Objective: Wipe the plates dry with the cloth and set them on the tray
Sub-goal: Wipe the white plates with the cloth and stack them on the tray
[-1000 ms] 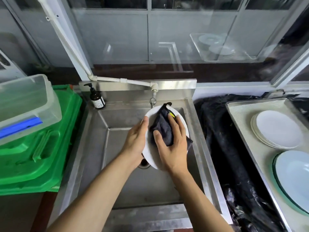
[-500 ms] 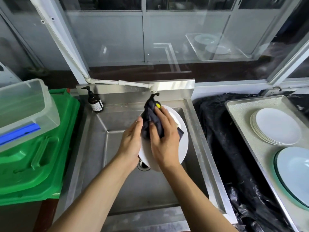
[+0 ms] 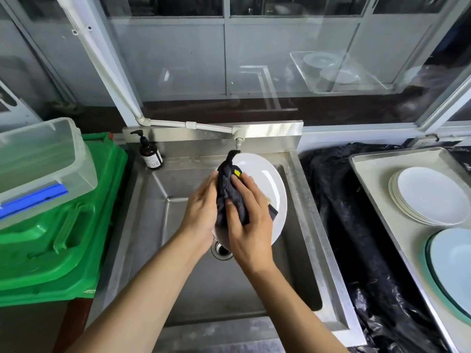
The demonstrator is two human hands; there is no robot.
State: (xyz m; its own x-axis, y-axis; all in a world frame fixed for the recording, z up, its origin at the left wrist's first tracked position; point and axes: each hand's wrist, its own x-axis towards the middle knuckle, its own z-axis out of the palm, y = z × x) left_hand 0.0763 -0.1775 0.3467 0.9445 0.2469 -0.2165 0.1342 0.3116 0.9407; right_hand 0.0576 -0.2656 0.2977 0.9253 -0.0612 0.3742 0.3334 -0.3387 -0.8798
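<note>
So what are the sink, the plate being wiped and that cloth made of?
The sink looks like stainless steel: brushed grey with dull reflections. The plate seems glazed ceramic, white and glossy with a highlight, though melamine is possible. The cloth looks like dark terry or microfibre, with a nubby, matte surface.

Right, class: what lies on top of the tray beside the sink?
On the tray: a stack of white plates and a larger green-rimmed plate, partly cropped. Anything beneath them is covered.

bowl (image 3: 456, 266) cut off, drain (image 3: 221, 250) half hidden
</note>
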